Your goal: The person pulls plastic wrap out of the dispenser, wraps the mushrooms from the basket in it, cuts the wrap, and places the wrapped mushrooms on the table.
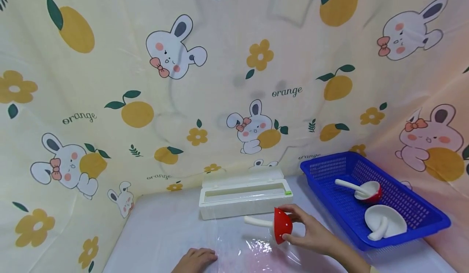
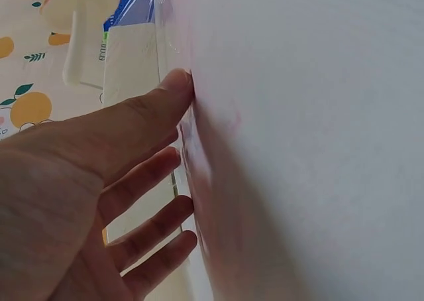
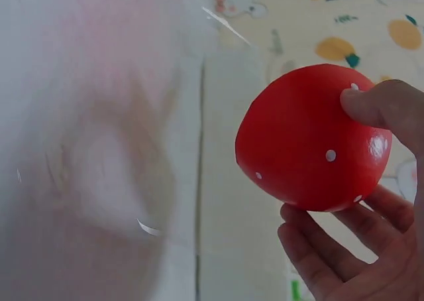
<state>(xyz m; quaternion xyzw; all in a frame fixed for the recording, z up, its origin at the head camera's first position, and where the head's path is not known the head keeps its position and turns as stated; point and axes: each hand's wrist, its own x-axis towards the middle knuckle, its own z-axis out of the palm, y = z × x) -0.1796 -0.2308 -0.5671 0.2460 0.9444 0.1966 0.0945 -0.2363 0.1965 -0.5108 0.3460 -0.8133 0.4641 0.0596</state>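
My right hand point(image 1: 311, 232) holds a toy mushroom point(image 1: 283, 225) by its red, white-dotted cap, above the clear plastic wrap. The mushroom lies sideways in the grip, its white stem pointing left. In the right wrist view, thumb and fingers span the rounded cap point(image 3: 305, 148). My left hand point(image 1: 197, 260) is at the front, fingertips touching the wrap point(image 1: 253, 250) on the table. In the left wrist view its fingers point(image 2: 156, 181) look relaxed, with nothing gripped. Behind the hands stands a white wrap dispenser point(image 1: 242, 210) with raised lid and a green cutter slider.
A blue plastic basket point(image 1: 329, 201) stands at the right, holding two more mushrooms, one with red showing point(image 1: 373, 193) and one with its white hollow side up point(image 1: 393, 220). A patterned curtain point(image 1: 220, 97) encloses the white table point(image 1: 161, 228) at the back and sides.
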